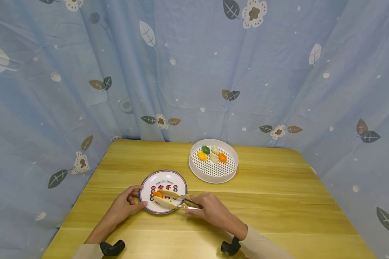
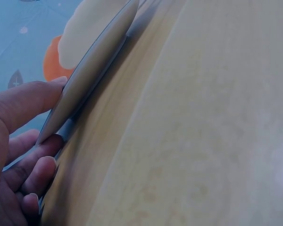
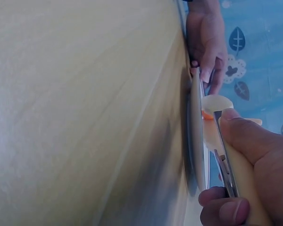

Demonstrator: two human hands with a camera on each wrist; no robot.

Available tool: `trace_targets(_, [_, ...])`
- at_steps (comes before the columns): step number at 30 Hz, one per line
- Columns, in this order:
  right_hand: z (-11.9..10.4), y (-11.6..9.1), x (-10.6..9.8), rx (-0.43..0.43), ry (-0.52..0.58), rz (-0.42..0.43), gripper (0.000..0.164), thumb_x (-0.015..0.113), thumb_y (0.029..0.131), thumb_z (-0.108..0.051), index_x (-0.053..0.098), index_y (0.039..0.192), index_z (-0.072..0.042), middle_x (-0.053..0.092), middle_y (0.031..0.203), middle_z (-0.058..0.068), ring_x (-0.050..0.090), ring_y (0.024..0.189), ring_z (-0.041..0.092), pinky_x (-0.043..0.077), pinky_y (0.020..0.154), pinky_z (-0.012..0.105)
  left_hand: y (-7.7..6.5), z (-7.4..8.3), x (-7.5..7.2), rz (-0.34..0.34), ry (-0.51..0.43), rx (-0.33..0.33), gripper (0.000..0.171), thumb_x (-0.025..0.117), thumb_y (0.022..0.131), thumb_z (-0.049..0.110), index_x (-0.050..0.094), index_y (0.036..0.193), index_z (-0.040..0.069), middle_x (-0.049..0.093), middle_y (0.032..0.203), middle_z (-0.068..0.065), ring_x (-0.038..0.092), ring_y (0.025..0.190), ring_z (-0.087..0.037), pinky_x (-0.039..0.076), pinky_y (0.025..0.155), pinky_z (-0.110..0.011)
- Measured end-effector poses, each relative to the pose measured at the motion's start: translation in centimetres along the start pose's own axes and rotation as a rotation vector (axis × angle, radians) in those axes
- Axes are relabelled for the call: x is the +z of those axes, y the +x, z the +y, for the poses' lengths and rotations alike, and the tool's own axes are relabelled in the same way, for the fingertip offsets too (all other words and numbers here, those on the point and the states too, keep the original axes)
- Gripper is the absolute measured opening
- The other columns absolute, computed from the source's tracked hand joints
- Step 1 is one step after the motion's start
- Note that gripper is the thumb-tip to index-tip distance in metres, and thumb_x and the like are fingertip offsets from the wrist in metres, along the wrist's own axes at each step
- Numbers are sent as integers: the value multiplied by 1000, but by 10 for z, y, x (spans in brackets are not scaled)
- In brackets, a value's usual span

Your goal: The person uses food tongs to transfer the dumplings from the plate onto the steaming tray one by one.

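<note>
My left hand (image 1: 124,205) holds the left rim of a round white plate (image 1: 179,180) with a dark edge and red print. In the left wrist view the thumb lies on the rim of the plate (image 2: 92,66) and the fingers sit at its underside. A pair of tongs (image 1: 168,205) with cream tips and metal arms is gripped in my right hand (image 1: 211,209). The tips reach over the plate, around a small orange dumpling-like piece (image 1: 157,194). From the right wrist, thumb and fingers press the handles of the tongs (image 3: 231,176).
Behind the plate and to its right stands a round white steamer tray (image 1: 214,177) with a perforated base. Several small green, yellow, orange and whitish pieces (image 1: 222,157) lie in it. The wooden table (image 1: 278,201) backs onto a blue patterned curtain (image 1: 194,72).
</note>
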State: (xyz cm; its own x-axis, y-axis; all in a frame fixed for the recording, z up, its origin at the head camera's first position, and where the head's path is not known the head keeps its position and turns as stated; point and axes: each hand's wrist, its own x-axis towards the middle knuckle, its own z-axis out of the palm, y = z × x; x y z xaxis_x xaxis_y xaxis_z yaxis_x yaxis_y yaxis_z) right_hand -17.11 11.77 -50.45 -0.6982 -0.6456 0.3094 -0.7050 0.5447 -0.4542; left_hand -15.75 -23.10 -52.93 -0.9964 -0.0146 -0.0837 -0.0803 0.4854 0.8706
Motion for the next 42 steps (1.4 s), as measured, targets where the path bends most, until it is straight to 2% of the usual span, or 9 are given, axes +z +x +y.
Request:
trace_targets(3, [1, -1, -3, 4, 5, 15, 44, 78, 91, -40, 76, 121, -8, 53, 71, -13, 42, 61, 0, 35, 53, 14, 0, 0, 1, 1, 1, -5, 68, 88, 83, 30, 58, 142, 14, 64, 116, -8, 47, 85, -21, 39, 66, -28])
trace_targets(5, [1, -1, -6, 6, 14, 18, 44, 78, 91, -39, 76, 121, -7, 52, 69, -13, 41, 60, 0, 35, 52, 14, 0, 1, 1, 4, 6, -8, 68, 88, 83, 31, 58, 142, 14, 64, 116, -7, 47, 86, -21, 38, 66, -29])
trace_targets(12, [5, 0, -15, 22, 18, 28, 33, 78, 92, -40, 76, 106, -10, 39, 64, -15, 32, 57, -2, 28, 50, 15, 1, 1, 1, 1, 6, 3, 68, 89, 83, 30, 58, 142, 14, 65, 115, -7, 47, 85, -21, 38, 66, -29])
trace_targets(17, [8, 0, -23, 34, -14, 52, 36, 77, 91, -42, 76, 107, -9, 27, 63, -15, 27, 57, -1, 25, 51, 16, 1, 1, 1, 0, 7, 6, 69, 89, 83, 31, 58, 142, 14, 65, 115, -7, 48, 85, -21, 39, 67, -28])
trace_targets(20, [9, 0, -28, 36, -19, 64, 34, 77, 91, -42, 76, 106, -10, 27, 63, -15, 28, 56, -2, 25, 51, 16, 0, 0, 0, 2, 9, 11, 69, 89, 83, 32, 58, 142, 14, 65, 115, -7, 48, 85, -21, 39, 67, -29])
trace_targets(25, [14, 0, -38, 14, -49, 95, 25, 77, 91, -40, 62, 85, -20, 30, 63, -15, 29, 56, -2, 26, 52, 17, 1, -2, -1, 5, 9, 19, 69, 89, 82, 32, 58, 142, 14, 65, 115, -7, 48, 84, -20, 39, 68, -29])
trace_targets(34, [25, -5, -52, 54, -46, 145, 29, 78, 91, -39, 58, 81, -20, 30, 62, -15, 31, 58, -1, 27, 52, 19, 0, -4, -1, 3, 0, 11, 70, 90, 82, 33, 58, 141, 15, 65, 115, -7, 47, 85, -20, 39, 68, -29])
trace_targets(39, [32, -9, -60, 102, -68, 170, 27, 78, 91, -40, 64, 85, -18, 30, 63, -15, 29, 57, -1, 26, 52, 20, 1, -3, -1, 2, 8, 15, 69, 89, 82, 33, 58, 141, 15, 65, 115, -7, 47, 85, -20, 39, 68, -29])
trace_targets(42, [36, -11, -66, 136, -75, 178, 31, 78, 91, -41, 77, 100, -11, 31, 63, -14, 27, 56, -1, 27, 51, 20, 1, -3, -1, 1, 13, 17, 69, 89, 82, 33, 58, 141, 15, 65, 114, -7, 47, 85, -20, 39, 68, -29])
